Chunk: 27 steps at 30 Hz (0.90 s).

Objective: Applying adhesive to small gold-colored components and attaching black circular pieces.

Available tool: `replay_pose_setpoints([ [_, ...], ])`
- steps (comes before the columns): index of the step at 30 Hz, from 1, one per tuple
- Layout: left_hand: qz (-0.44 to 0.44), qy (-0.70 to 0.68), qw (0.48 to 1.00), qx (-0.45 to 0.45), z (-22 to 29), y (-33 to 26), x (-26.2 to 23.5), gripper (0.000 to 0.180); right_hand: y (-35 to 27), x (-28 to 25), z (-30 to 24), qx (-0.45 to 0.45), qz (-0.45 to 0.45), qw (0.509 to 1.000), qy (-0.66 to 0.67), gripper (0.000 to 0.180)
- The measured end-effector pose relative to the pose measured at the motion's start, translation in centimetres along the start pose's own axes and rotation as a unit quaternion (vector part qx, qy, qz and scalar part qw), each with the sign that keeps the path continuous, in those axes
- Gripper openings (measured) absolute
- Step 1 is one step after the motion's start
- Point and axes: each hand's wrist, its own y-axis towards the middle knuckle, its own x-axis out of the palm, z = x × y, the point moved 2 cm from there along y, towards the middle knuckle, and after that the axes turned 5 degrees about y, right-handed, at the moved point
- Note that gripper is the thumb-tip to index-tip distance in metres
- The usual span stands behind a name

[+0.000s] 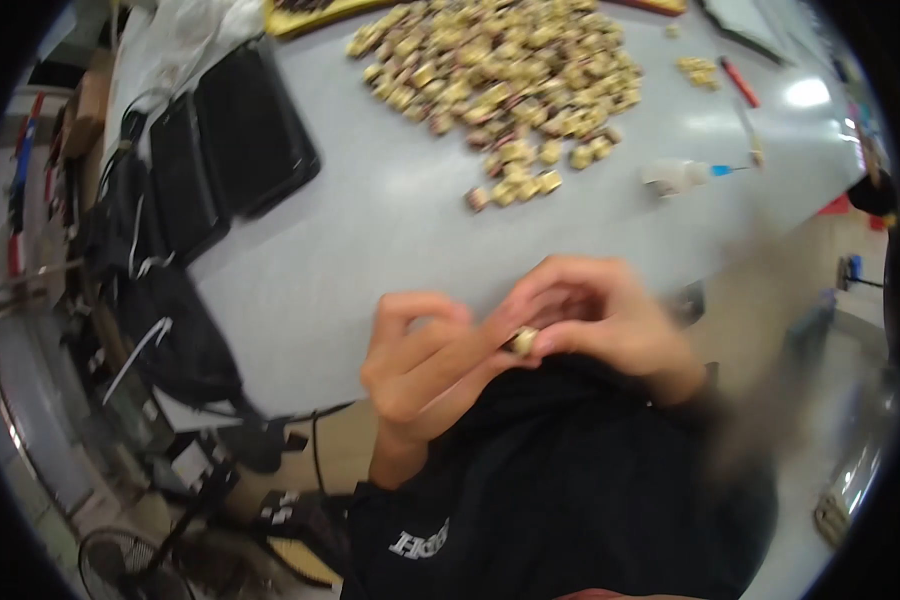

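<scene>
A small yellowish piece is pinched in the grip of the right hand, near the edge of the worktop; whether the left hand's grip is closed cannot be told. Fingertip handling seems in hand; steady, light pressure seems called for.

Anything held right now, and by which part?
A small yellowish piece, by its sides, between the fingertips of the left hand and right hand; exact contact points are unclear.
</scene>
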Motion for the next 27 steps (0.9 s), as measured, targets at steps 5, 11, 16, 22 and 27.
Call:
replay_pose_setpoints([
  [5,-0.018,0.038,0.999,0.022,2.8,2.0,2.3,0.043,-1.5,-2.1,-2.3,0.027,-0.088,0.994,0.050,0.030],
  [11,0.016,0.014,1.000,-0.003,6.0,2.6,2.6,0.046,-4.4,-1.8,-4.4,-0.060,-0.065,0.995,0.053,0.029],
  [16,0.016,0.022,1.000,-0.008,6.4,2.3,0.5,0.042,-4.4,-1.1,-4.9,-0.126,-0.071,0.988,0.058,0.032],
  [22,-0.041,0.042,0.998,0.010,5.6,2.2,-2.1,0.036,-3.6,2.7,-2.6,-0.118,-0.031,0.992,0.041,0.041],
  [27,0.000,0.017,0.999,0.037,4.9,0.5,-4.0,0.036,-2.8,5.2,-0.9,-0.147,-0.027,0.989,0.020,0.044],
])
